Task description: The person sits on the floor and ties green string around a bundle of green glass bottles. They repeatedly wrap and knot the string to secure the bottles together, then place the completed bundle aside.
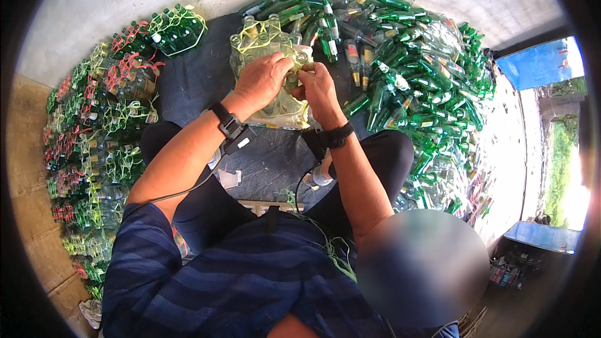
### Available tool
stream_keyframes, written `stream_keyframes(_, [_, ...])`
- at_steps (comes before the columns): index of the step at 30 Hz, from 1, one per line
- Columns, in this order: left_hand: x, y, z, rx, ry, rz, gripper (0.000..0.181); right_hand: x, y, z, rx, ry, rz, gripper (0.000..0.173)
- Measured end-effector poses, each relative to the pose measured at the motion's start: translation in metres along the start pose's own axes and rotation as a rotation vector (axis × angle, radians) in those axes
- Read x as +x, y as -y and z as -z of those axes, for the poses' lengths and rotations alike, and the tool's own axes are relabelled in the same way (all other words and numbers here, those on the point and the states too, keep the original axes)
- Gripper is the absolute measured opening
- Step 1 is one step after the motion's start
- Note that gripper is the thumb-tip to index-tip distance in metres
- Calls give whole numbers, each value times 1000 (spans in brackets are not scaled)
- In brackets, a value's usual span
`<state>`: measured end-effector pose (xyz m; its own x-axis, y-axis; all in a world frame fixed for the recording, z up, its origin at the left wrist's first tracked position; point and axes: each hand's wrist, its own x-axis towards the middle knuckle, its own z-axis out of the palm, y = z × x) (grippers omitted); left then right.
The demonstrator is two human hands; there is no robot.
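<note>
A group of clear glass bottles (251, 33) stands upright on the dark floor mat in front of me, with yellow-green plastic twine (242, 48) looped around and between the bottle necks. My left hand (265, 80) is at the near right necks, its fingertips curled on the twine. Close beside it, my right hand (319, 89) pinches the twine next to a bottle mouth. The fingertips of both hands nearly meet, and the short piece of twine between them is partly hidden. Under the bottles lies a pale, printed base (286, 122) whose material I cannot tell.
Loose green glass bottles (413, 70) lie in a large heap on the right. On the left, many bottle bundles (131, 75) tied with red and yellow twine stand packed together. A tied green bundle (176, 30) is near the wall. Loose green twine (335, 244) hangs over my lap.
</note>
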<state>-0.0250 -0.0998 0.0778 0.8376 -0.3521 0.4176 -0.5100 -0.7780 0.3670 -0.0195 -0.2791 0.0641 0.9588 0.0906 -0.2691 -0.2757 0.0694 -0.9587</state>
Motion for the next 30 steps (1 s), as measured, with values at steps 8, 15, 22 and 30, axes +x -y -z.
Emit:
stream_keyframes(8, [11, -7, 15, -148, -3, 111, 10, 8, -7, 16, -252, -48, 222, 19])
stream_keyframes(15, [21, -2, 7, -237, -65, -5, 15, 10, -10, 7, -313, -36, 408, 28])
stream_keyframes(22, [28, 18, -27, -184, 16, 48, 14, 26, -30, 21, -95, 283, 381, 21])
stream_keyframes(30, [14, 7, 5, -468, 94, 186, 15, 18, -24, 18, -111, 278, 444, 17])
